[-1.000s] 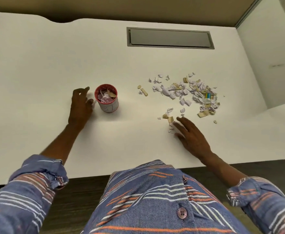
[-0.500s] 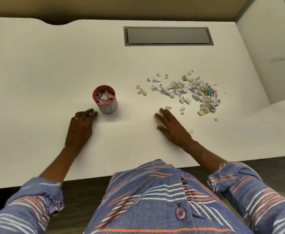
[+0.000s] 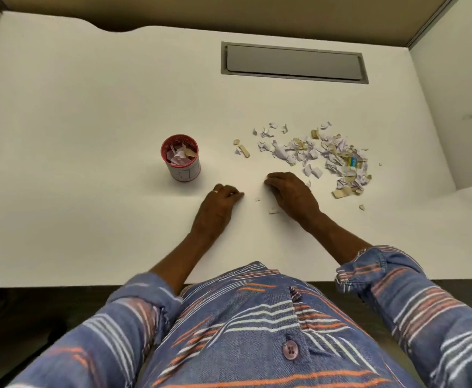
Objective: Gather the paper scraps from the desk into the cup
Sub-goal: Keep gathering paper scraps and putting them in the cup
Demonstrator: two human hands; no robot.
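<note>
Two bare hands work a white desk (image 3: 89, 107) between one red-rimmed cup (image 3: 181, 158) and one loose heap of scraps (image 3: 321, 155), torn white and tan paper lying well to the right of the cup. The left hand (image 3: 218, 208) rests just below and right of the cup, knuckles up, fingers curled down onto the desk; whether it pinches any paper underneath cannot be told. The right hand (image 3: 292, 194) sits farther right of the cup, at the heap's near edge, palm down and fingers bent over the surface, and whether it traps scraps beneath is likewise hidden. Three or so small white bits (image 3: 272, 210) lie loose between the two hands, apart from both. The cup stands upright and already holds a crumpled layer of paper close to its rim. The heap is too tangled for an exact count, but it runs to several dozen pieces, with one tan strip (image 3: 244, 151) and a few strays lying nearest the cup and one lone fragment (image 3: 362, 207) at the far lower right. The risks look plain: light paper can slip from a sweeping palm and scatter wider, a hand closing in on the cup could knock it and spill what it holds, and a cup this full may shed pieces over its rim as more go in. One grey hatch (image 3: 293, 63) sits in the desk beyond the cup.
</note>
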